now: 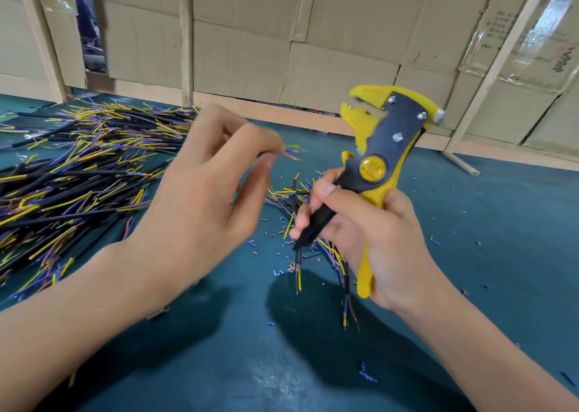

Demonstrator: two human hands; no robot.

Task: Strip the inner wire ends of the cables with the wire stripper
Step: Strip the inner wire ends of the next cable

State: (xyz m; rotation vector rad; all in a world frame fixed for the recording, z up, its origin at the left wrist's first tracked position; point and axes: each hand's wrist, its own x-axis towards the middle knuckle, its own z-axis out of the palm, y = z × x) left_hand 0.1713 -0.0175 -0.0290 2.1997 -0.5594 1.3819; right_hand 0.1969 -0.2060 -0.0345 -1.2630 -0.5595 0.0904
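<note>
My right hand (pixel 372 239) grips the handles of a yellow and dark grey wire stripper (pixel 380 148), held upright with its jaws pointing up and left, nothing between them. My left hand (pixel 213 192) hovers left of the stripper and pinches a thin wire (pixel 291 156) between thumb and forefinger; its brown tip with bare copper pokes out to the right, short of the jaws. The rest of that cable is hidden behind the hand. A small bunch of black cables (pixel 316 242) with yellow, blue and brown inner wires lies under my right hand.
A big heap of black cables (pixel 78 173) with coloured inner wires covers the left of the teal table mat (pixel 470 255). Small bits of cut insulation (pixel 269 236) are scattered over the mat. Cardboard panels (pixel 282 35) and wooden posts close off the back.
</note>
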